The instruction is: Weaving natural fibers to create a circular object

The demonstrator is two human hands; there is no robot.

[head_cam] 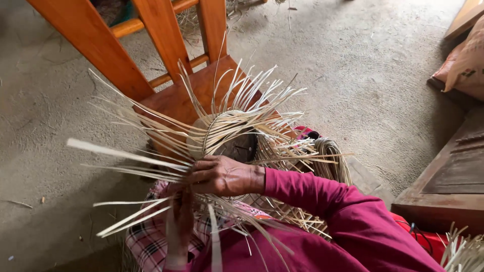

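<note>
Closest in, the left hand (pixel 177 229) reaches up from the lap over a checked cloth (pixel 146 239), its fingers closed around a few pale strips at the underside of the half-woven basket (pixel 229 138); loose strips cross in front of it, so the exact pinch cannot be told. Just above, the right hand (pixel 222 175), in a magenta sleeve (pixel 322 201), lies flat on the basket's near edge, fingers pressed together over the strips. The basket rests on the person's lap against the wooden chair (pixel 166 95), its unwoven ends fanning outward and hiding much of the chair seat. A coil of split strips (pixel 333 156) sits just right of it. Farther off lie the concrete floor (pixel 363 65), a dark wooden board (pixel 448 176) and a sack (pixel 466 63).
</note>
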